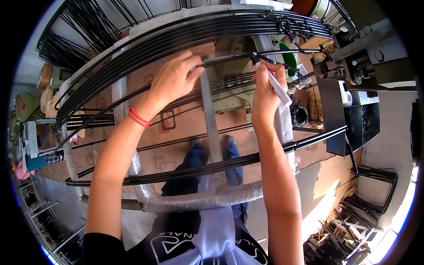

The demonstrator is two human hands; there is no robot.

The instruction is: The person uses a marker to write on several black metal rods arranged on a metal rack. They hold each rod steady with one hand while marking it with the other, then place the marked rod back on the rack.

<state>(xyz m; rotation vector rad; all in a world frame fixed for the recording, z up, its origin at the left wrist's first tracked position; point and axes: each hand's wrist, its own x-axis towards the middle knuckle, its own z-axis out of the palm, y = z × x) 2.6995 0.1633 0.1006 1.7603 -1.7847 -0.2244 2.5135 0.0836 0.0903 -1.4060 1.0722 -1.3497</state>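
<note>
A long black metal tube [227,59] runs under my left hand [176,79] toward a dark bracket-like fitting [257,56] on its right. The fingers of that hand are curled round the tube, thumb toward the right, and a red beaded bracelet [139,117] circles the wrist. My right hand [266,95] grips a white marker pen [279,90]. The marker slants up and left, its upper end close to the fitting; whether it touches cannot be told.
Several more black tubes [176,37] lie side by side beyond my hands. A nearer black tube pair [198,170] crosses the plastic-wrapped frame [185,202] before my body. Machinery [353,57] stands at the right, with a black box [360,119] below it. Thin black rods [88,26] lean at upper left.
</note>
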